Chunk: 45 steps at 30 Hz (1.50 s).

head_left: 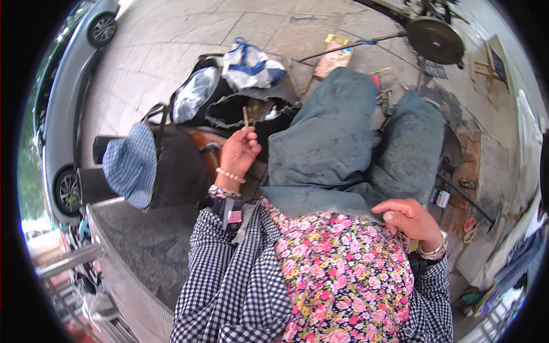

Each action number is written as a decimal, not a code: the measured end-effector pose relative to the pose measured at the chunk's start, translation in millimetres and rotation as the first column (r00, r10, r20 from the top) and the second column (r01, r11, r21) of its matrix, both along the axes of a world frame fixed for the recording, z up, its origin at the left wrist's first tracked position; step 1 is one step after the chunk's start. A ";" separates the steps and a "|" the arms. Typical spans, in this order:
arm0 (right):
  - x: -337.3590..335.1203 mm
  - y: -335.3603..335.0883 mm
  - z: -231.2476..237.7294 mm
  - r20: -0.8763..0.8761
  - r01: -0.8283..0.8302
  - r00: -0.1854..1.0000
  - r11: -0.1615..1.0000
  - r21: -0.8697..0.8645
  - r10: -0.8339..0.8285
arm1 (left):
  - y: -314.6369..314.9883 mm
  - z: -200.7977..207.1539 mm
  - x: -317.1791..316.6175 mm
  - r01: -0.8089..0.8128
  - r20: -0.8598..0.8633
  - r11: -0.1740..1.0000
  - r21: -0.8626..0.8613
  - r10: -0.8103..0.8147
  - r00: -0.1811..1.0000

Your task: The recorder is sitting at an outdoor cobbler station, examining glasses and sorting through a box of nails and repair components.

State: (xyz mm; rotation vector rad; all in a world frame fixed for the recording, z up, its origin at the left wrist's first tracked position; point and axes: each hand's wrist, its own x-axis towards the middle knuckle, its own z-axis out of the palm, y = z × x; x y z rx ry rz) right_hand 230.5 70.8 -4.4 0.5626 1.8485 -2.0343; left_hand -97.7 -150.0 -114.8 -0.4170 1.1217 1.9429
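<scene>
My left hand (240,151) is raised to the left of my lap, its fingers pinched on a short, thin tan stick (246,116) that points away from me. Just beyond it is a dark open bag (220,114) with a ragged rim and small items inside that I cannot make out. My right hand (409,220) hangs over the near edge of the grey-green cloth (329,134) covering my legs. Its index finger is stretched out, the others are bent, and nothing shows in it.
Left are a blue checked hat (131,166) and a dark padded seat (137,246). A blue-and-white plastic bag (251,64) lies ahead. A round metal wheel (436,41) stands far right. Orange-handled scissors (469,228) lie right, near a wooden board (470,166). A grey car (74,108) is parked far left.
</scene>
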 end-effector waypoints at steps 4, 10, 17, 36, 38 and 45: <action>8.5 6.9 0.4 0.069 0.274 0.961 0.943 -0.190 -0.266 | 5.9 -19.0 -15.2 0.085 -0.015 0.988 -0.128 -0.087 0.996; 24.4 12.0 11.7 -0.029 0.470 0.877 0.867 -0.165 -0.480 | 4.5 -45.4 -33.3 0.228 0.039 0.883 -0.410 -0.233 0.972; 29.9 21.6 18.9 -0.326 0.647 0.655 0.729 -0.223 -0.682 | -3.1 -42.4 -46.9 0.087 -0.177 0.750 -0.656 -0.264 0.948; 53.8 17.7 188.3 -0.932 0.905 0.014 0.392 0.165 0.361 | 43.6 55.3 -61.1 -0.280 -0.596 0.597 -0.752 -0.797 -0.099; 54.4 13.8 194.1 -0.917 0.947 0.044 0.276 0.165 0.398 | 69.4 120.2 -36.1 -0.073 -0.756 0.755 -0.651 -0.654 -0.028; 80.1 26.6 222.4 -0.891 0.960 0.133 0.167 0.225 0.434 | 83.9 314.5 53.1 0.044 -0.814 0.997 0.070 0.083 -0.575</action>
